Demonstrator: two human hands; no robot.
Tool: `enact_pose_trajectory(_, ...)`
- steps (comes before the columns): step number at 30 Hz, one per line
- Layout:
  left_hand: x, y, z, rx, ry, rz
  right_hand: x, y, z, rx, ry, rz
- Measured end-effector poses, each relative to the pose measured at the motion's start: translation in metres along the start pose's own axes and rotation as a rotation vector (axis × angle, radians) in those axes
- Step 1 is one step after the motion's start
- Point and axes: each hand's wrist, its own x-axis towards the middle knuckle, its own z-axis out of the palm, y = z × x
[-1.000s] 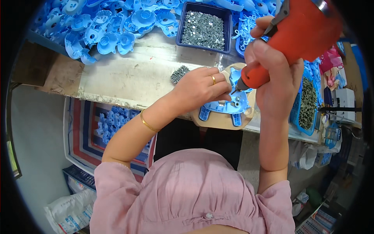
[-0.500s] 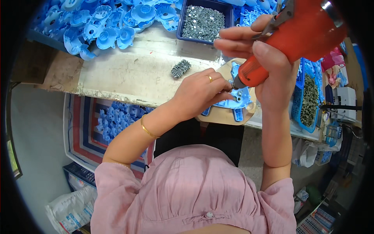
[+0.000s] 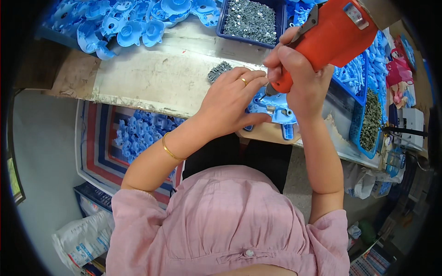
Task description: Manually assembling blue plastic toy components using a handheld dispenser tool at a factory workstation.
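My right hand (image 3: 305, 76) is wrapped round an orange electric screwdriver (image 3: 334, 34), tilted so its bit points down at a blue plastic part (image 3: 287, 118). The bit's tip reaches the part's left area, beside my left fingers. My left hand (image 3: 232, 99) grips that part from the left, thumb along the near side and fingers along the far side; its left portion is partly hidden. Small metal pieces show on the part. Under it lies a tan board (image 3: 264, 134). Just beyond my left knuckles sits a small heap of dark screws (image 3: 218, 71).
A dark blue tray (image 3: 221, 30) of small metal screws stands at the back. Blue plastic shells (image 3: 129, 32) pile up at the back left. On the right are a blue basket (image 3: 354, 131) of greyish pieces and more blue parts. A striped container (image 3: 99, 152) of blue pieces stands below the table's left edge.
The screwdriver has tipped and shifted left and its bit now points at another spot on the part. My left fingers have gone from a pinch near the bit to stretched along the part.
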Motion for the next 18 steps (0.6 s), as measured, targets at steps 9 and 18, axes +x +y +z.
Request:
enact_pose_trajectory(9,0.002,0.003,0.001,0.023,-0.027,-0.004,-0.009,0.011,0.003,-0.062,-0.005,-0.064)
enact_pose_trajectory(18,0.005,0.007,-0.005,-0.009,-0.044,-0.043,0.006,-0.016,0.0,-0.015,-0.062,0.004)
